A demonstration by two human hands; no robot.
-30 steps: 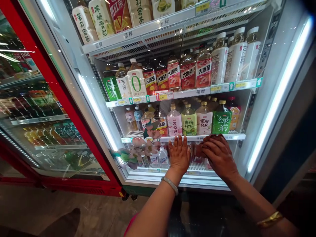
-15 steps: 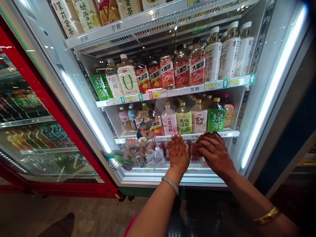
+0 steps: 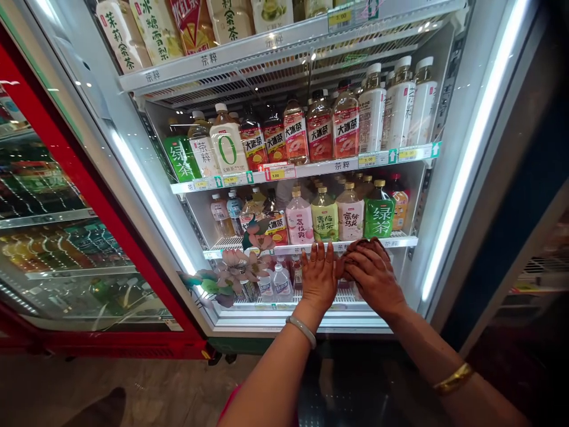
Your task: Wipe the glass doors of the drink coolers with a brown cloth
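My left hand lies flat against the glass door of a lit drinks cooler, its fingers stretched upward and spread slightly. A pale bangle circles that wrist. Beside it, my right hand presses a bunched brown cloth to the same glass; its fingers cover most of the cloth. A gold-coloured bracelet is on the right wrist. Behind the glass, just above my hands, stand a pink-labelled bottle, a light-green-labelled bottle and a green-labelled bottle.
Several drink bottles line the cooler shelves. A flower decal or reflection shows on the glass left of my hands. A red-framed cooler stands to the left, above a brownish floor.
My right hand and the cloth have shifted left, closer to my left hand. My left hand stays flat on the glass. The whole view has shifted slightly.
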